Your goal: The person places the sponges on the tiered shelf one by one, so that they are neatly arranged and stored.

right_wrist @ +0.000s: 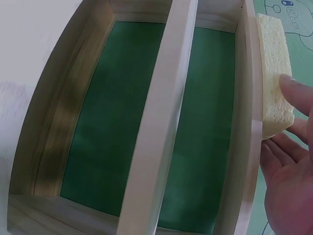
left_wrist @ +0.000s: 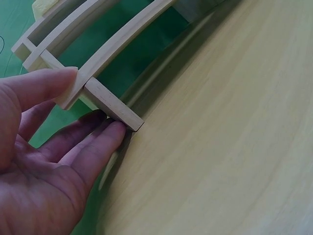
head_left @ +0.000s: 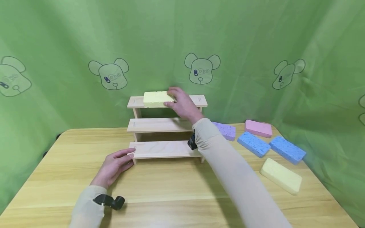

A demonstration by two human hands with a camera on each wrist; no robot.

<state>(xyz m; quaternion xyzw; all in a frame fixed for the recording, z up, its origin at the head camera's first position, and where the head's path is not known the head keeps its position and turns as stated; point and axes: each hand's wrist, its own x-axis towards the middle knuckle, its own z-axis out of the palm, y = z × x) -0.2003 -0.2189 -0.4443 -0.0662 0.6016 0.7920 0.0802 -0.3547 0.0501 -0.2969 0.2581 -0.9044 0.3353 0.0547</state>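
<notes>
Pale right sleeve (head_left: pixel 235 177) nearest, right grip (head_left: pixel 182 104) pinches the yellow sponge (head_left: pixel 156 99) atop the wooden stand (head_left: pixel 156 124), left grip (head_left: pixel 113 165) pinching its lowest corner; sponge likely light, soft, best held endwise.

Right of the three-tier wooden shelf (head_left: pixel 159 124), a sleeve (head_left: pixel 228 161) hides one end of a purple sponge (head_left: pixel 227 130). Atop the shelf, the right hand (head_left: pixel 183 104) covers part of a yellow sponge (head_left: pixel 155 98). Far left of the shelf, the head view crops a bear print (head_left: pixel 14 76).
</notes>
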